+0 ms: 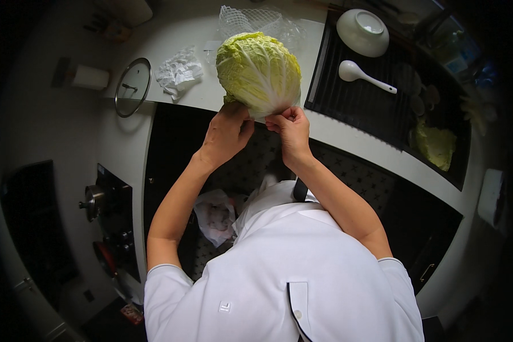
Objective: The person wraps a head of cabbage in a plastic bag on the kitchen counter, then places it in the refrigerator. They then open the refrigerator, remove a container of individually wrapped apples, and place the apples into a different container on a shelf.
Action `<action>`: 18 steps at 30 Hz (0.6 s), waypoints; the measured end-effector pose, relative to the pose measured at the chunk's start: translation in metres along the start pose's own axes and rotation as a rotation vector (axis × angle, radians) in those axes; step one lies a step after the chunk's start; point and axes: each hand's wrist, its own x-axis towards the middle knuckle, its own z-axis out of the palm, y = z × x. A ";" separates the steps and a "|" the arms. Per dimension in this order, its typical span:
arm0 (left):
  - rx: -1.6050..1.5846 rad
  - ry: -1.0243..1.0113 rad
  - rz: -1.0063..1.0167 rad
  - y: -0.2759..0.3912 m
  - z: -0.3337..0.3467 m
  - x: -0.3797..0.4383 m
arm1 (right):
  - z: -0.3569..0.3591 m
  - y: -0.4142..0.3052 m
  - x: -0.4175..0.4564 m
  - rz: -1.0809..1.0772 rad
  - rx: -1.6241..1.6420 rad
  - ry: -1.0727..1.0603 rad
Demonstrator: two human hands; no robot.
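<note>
A head of napa cabbage (258, 70) lies at the front edge of the counter, its pale base towards me. What looks like thin clear plastic film (260, 119) shows at that base, between my hands. My left hand (228, 132) is at the left of the base, thumb and fingers drawn together at the film, with some fingertips hidden. Close by on the right, my right hand (291, 128) pinches the film under the base, fingers curled. A white foam net sleeve (250, 21) and crumpled clear plastic rest behind the cabbage.
Crumpled white paper (180, 72) and a glass lid (133, 87) are on the left. Right, the dark ridged sink area (329, 81) holds an upturned white bowl (363, 33), a white ladle (367, 77) and a loose cabbage leaf (436, 143). A plastic bag (216, 217) sits low by my legs.
</note>
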 end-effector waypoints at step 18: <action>0.169 0.045 -0.040 0.015 0.011 0.006 | 0.004 0.005 0.000 -0.014 -0.016 0.037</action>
